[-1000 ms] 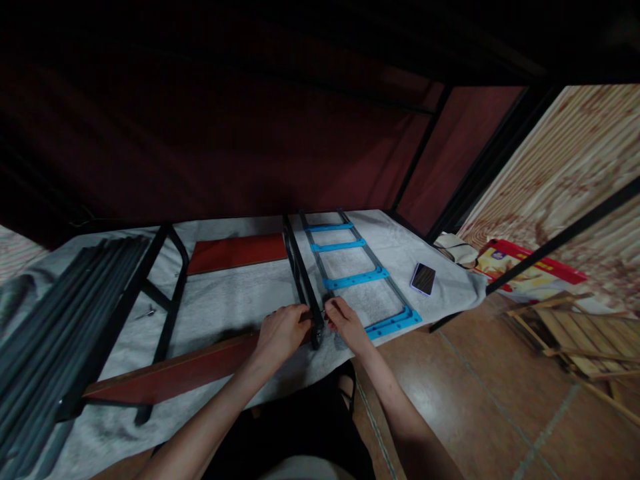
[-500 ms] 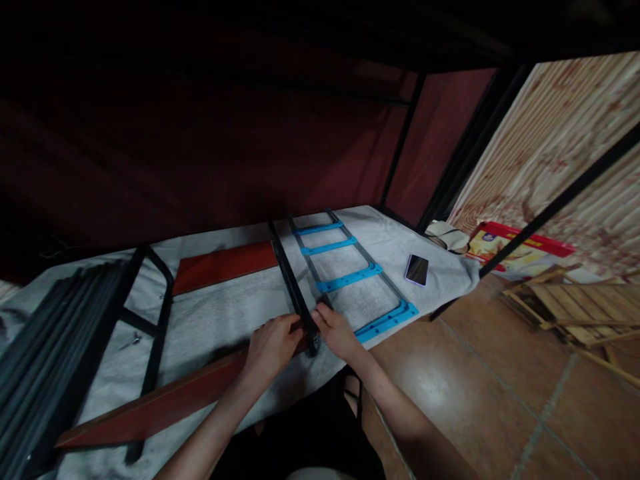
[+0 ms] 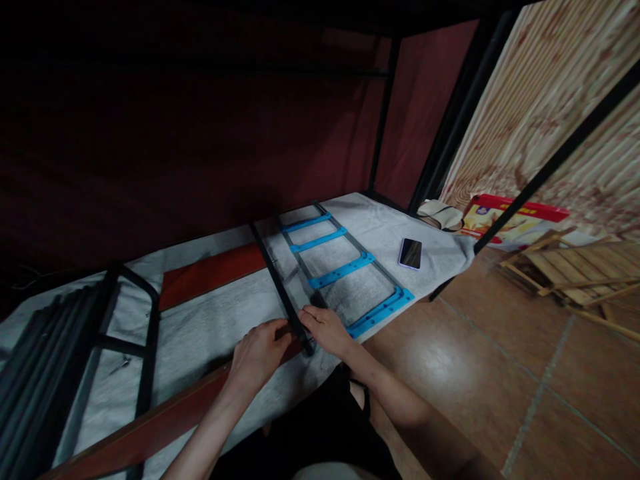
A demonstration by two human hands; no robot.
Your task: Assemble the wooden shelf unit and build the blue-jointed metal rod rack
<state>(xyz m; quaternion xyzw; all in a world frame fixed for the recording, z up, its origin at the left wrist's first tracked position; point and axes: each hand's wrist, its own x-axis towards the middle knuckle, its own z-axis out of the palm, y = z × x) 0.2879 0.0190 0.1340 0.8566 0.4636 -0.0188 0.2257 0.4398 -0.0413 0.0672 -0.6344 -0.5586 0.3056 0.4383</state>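
A black metal bar [image 3: 280, 283] lies across the ends of two reddish-brown boards, a far board [image 3: 213, 272] and a near board [image 3: 155, 417]. My left hand [image 3: 260, 352] is closed at the bar's near end from the left, over the end of the near board, its fingertips partly hidden. From the right, my right hand [image 3: 327, 330] has its fingers bent against the same end of the bar. Just beyond that hand lies a frame of grey rails with blue crosspieces [image 3: 340, 270].
A black tubular frame [image 3: 145, 360] and a bundle of dark tubes [image 3: 35, 373] lie at left on the grey cloth [image 3: 210, 327]. A phone [image 3: 411, 254] rests near the cloth's right end. On the tiled floor stand a wooden folding piece [image 3: 580, 273] and a red-yellow box [image 3: 515, 217].
My view has turned a little, so most things sit further left and the phone is higher. Both hands stay at the near end of the bar, with only slight finger movement.
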